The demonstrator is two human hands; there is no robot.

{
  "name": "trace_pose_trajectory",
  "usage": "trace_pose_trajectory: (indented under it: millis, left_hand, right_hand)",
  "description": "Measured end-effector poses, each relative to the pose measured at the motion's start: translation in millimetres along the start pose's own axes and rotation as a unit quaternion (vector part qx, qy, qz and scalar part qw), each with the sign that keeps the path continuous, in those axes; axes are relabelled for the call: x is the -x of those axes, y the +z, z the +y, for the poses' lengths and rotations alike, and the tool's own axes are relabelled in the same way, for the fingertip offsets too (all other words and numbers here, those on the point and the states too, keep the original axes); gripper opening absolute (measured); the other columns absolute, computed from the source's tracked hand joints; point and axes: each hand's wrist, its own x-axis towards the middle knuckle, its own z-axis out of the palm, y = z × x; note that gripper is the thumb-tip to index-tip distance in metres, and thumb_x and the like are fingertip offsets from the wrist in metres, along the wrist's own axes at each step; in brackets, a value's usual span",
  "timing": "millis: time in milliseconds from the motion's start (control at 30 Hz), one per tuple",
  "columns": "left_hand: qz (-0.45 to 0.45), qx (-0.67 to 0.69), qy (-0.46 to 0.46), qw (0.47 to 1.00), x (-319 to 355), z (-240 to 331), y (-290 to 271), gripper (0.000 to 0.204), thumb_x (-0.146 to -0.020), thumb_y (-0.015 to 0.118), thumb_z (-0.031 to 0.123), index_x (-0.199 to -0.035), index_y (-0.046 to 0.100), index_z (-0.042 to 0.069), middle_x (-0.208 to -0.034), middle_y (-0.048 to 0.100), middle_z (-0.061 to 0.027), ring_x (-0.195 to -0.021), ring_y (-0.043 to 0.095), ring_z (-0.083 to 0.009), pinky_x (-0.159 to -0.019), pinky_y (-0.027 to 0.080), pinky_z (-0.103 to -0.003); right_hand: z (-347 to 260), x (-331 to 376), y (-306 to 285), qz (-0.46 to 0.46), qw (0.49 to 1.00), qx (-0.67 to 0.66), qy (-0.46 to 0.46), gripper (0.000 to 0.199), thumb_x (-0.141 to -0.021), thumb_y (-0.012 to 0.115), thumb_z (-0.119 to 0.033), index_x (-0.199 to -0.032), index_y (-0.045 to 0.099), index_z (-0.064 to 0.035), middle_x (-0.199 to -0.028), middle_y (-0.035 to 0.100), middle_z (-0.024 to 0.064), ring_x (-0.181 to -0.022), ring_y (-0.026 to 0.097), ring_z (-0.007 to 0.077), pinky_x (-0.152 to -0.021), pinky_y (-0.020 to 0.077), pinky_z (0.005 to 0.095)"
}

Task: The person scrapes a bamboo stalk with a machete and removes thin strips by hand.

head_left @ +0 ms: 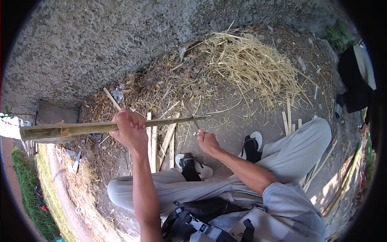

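Note:
A long split bamboo pole [86, 130] runs across in front of me, its thick end at the left and its thin end toward the middle. My left hand [131, 128] is closed round it in a fist. A short pale strip [111, 98] juts up beyond that fist; whether the hand also holds it, I cannot tell. My right hand [208, 142] is closed round the handle of a knife, mostly hidden by the fingers. The narrow dark blade [194, 119] points up and away, crossing the pole near its thin end.
A heap of pale shavings [258, 66] lies beyond my right hand, before a rough wall [121, 36]. Flat bamboo slats [166, 141] lie on the ground between my legs, with more slats [288, 117] by my right knee. A dark-clothed person [354, 80] is at the far right.

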Motion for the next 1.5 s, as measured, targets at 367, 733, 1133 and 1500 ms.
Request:
trace_pose_trajectory:
  millis: [367,733,1133,1500]
  left_hand:
    - [-0.014,0.02,0.005,1.0,-5,0,-14,0.036,-0.089,0.048,0.01,-0.056,0.035,0.009,-0.045,0.028,0.0004,-0.035,0.026,-0.0082,-0.033,0.021,-0.025]
    - [-0.004,0.001,-0.015,1.0,-11,-2,-10,0.035,-0.087,0.051,0.008,-0.056,0.037,0.009,-0.047,0.03,0.0003,-0.037,0.03,-0.0083,-0.036,0.025,-0.026]
    - [0.067,0.02,-0.021,0.997,-26,-8,-35,0.034,-0.088,0.052,0.009,-0.058,0.037,0.009,-0.047,0.03,0.0,-0.037,0.028,-0.009,-0.036,0.024,-0.027]
    - [0.066,0.007,-0.011,0.998,-20,2,-19,0.033,-0.087,0.051,0.008,-0.056,0.038,0.009,-0.045,0.032,-0.0005,-0.036,0.029,-0.0087,-0.036,0.026,-0.025]
  right_hand:
    - [-110,15,-17,-0.045,0.993,-0.064,-0.084,0.025,-0.089,0.062,-0.021,-0.087,0.064,0.0046,-0.061,0.06,0.0207,-0.057,0.063,0.0359,-0.052,0.0461,0.038]
    - [-123,7,-23,-0.09,0.994,-0.05,-0.026,0.023,-0.088,0.061,-0.019,-0.084,0.066,0.0026,-0.07,0.065,0.0234,-0.071,0.067,0.0377,-0.062,0.0512,0.0416]
    - [-8,-2,-12,-0.118,0.982,0.093,0.112,0.026,-0.085,0.063,-0.022,-0.082,0.065,0.004,-0.074,0.067,0.0219,-0.073,0.068,0.036,-0.065,0.0516,0.041]
    - [80,19,-2,-0.118,0.949,0.177,0.232,0.026,-0.084,0.064,-0.022,-0.087,0.067,0.0035,-0.079,0.065,0.0271,-0.082,0.065,0.0408,-0.071,0.0508,0.0447]
